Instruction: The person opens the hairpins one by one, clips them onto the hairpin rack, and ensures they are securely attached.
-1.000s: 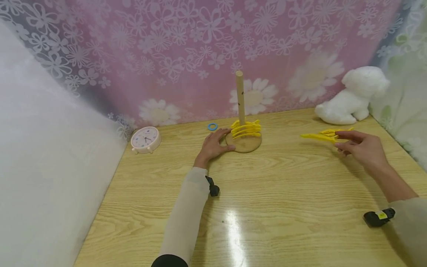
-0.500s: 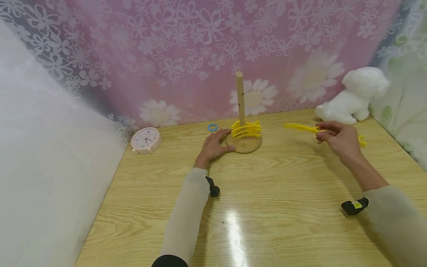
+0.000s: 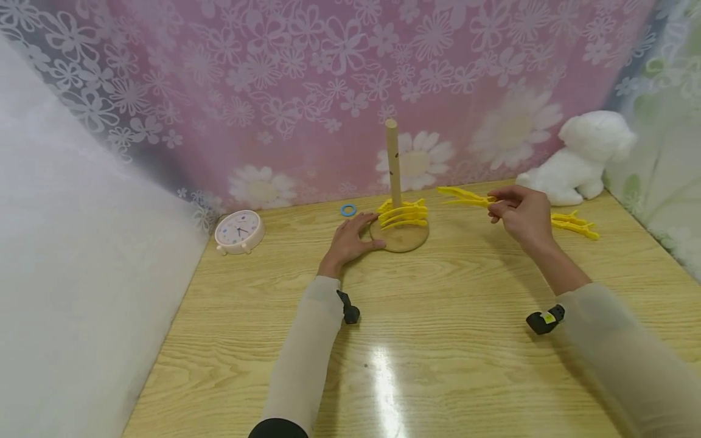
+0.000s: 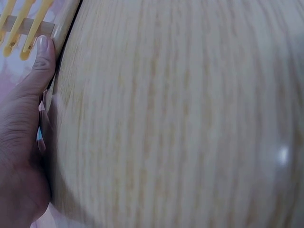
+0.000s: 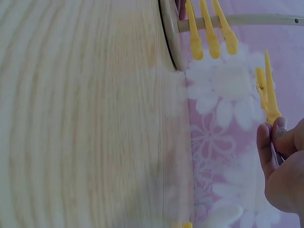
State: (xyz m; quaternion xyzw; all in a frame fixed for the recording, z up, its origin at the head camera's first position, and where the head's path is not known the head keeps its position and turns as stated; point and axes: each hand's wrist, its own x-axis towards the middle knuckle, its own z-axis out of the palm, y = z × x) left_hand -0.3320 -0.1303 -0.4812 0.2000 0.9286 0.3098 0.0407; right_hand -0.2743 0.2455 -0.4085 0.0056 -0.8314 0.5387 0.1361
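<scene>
A wooden stand has a round base (image 3: 402, 240) and an upright post (image 3: 393, 164). Several yellow plastic pieces (image 3: 404, 214) are stacked low around that post, their long arms side by side. My left hand (image 3: 348, 242) holds the base's left rim, thumb at the front and fingers toward the back; the left wrist view hides most of these fingers. Between thumb and fingers, my right hand (image 3: 523, 213) pinches the end of a long yellow clip-like piece (image 3: 462, 196), raised right of the stand. Its two slim arms (image 5: 268, 90) point away from the hand and stand apart.
More yellow pieces (image 3: 575, 225) lie on the table behind the right hand. At the back right sits a white plush dog (image 3: 580, 155). A blue ring (image 3: 348, 210) lies behind the left hand, and a pink clock (image 3: 240, 231) is at the left edge. Behind hangs a flowered curtain (image 3: 323, 103).
My right hand has carried the yellow piece leftward and slightly up toward the post, away from the other yellow pieces on the right. The left hand stays on the base.
</scene>
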